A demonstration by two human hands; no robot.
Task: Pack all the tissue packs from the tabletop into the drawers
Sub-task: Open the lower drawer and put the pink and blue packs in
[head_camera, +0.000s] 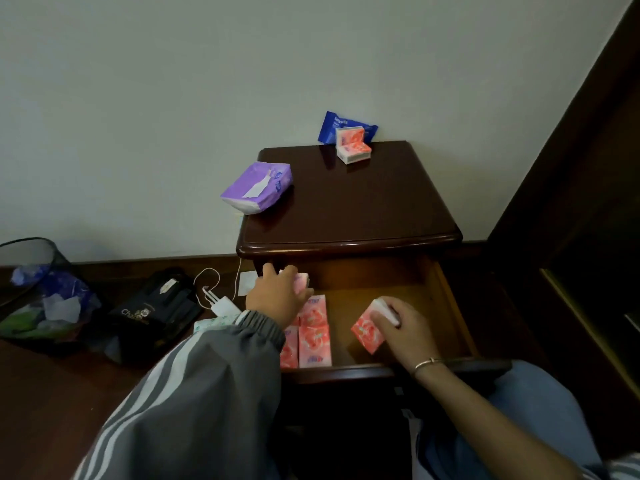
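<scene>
Fingers (389, 308) of the right hand (405, 329) curl over one end of a tilted pink pack (367, 332), its low corner down toward the floor of the drawer (450, 306), near the middle. The left hand (277, 299) closes round a second pink pack (302, 282) at the drawer's far left, just beyond the laid packs (313, 337) lining its near left. Bare floor lies right of the tilted pack (room enough to lay it flat).

Packs not yet stowed sit up on the tabletop (363, 209), beyond both hands. A purple pack (258, 187) overhangs the left edge, long axis running near-left to far-right, closer to the left hand. A blue pack (346, 126) leans on the wall with stacked pink packs (353, 148) just in front, closer to the right hand. The tabletop's front lip overhangs the drawer's far end, so the hands probably need to draw nearward before rising.
</scene>
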